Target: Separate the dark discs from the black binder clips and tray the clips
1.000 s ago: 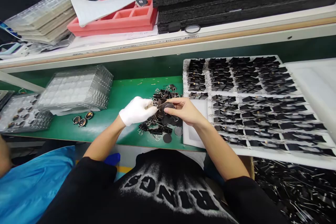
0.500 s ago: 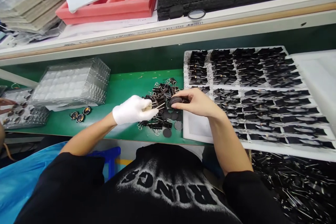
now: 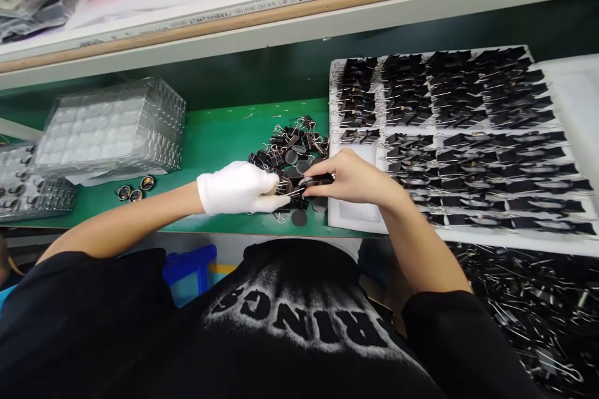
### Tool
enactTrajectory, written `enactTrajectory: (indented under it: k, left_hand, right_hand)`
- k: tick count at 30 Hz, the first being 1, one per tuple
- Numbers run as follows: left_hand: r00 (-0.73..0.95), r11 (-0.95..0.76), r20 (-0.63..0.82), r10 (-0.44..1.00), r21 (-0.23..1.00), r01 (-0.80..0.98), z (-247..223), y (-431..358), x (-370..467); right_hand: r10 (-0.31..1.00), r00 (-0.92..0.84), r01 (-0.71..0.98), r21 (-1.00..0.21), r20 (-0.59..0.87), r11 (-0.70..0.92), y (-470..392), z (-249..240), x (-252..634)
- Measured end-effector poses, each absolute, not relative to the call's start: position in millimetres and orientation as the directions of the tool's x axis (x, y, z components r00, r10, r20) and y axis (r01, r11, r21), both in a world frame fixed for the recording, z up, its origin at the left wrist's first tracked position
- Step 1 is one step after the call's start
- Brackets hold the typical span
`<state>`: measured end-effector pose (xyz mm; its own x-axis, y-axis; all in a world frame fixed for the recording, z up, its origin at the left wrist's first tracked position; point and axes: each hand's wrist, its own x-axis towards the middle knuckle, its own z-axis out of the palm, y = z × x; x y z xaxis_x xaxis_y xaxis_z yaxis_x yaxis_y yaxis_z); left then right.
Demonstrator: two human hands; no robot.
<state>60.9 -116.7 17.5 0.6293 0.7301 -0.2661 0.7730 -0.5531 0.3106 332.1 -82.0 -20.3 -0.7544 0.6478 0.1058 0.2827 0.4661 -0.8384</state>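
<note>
My left hand [image 3: 238, 188], in a white glove, is closed with thumb and fingers round the wire handles of a binder clip [image 3: 296, 191], which point toward my other hand. My bare right hand [image 3: 355, 182] pinches a round black disc [image 3: 312, 181] between thumb and fingertips, edge toward me. The two hands nearly meet, and how clip and disc join is partly hidden by my fingers. Beneath and behind them lies a pile of black binder clips [image 3: 299, 131]. Loose black discs [image 3: 299, 217] lie among the clips and at the pile's near edge.
A white foam tray [image 3: 355, 215] at right holds rows of clipped discs. Stacked clear plastic trays [image 3: 100, 131] stand at left, with three dark-rimmed lenses [image 3: 147, 182] before them. A shelf edge [image 3: 210, 25] crosses above. Many clips [image 3: 538, 305] lie lower right.
The view has tilted down and shifted slightly. My hands have come closer together, and the disc in my right hand has turned more edge-on.
</note>
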Motion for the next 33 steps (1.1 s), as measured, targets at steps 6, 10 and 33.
enactTrajectory:
  k: [6, 10, 33]
  left_hand:
    - [0.562, -0.166, -0.498, 0.66, 0.633, 0.756, 27.5, -115.6, 75.7]
    - [0.603, 0.162, -0.601, 0.525, 0.766, 0.622, 17.8, -112.4, 101.2]
    - [0.55, -0.551, -0.05, 0.834, -0.118, 0.826, -37.3, -48.9, 210.5]
  right_hand:
    - [0.616, -0.668, 0.315, -0.592, 0.417, 0.742, -115.8, -29.2, 336.7]
    - [0.545, -0.584, 0.581, -0.159, 0.602, 0.798, -147.3, -39.1, 343.3]
    - [0.79, -0.227, 0.773, -0.388, 0.569, 0.501, -197.5, -87.3, 349.0]
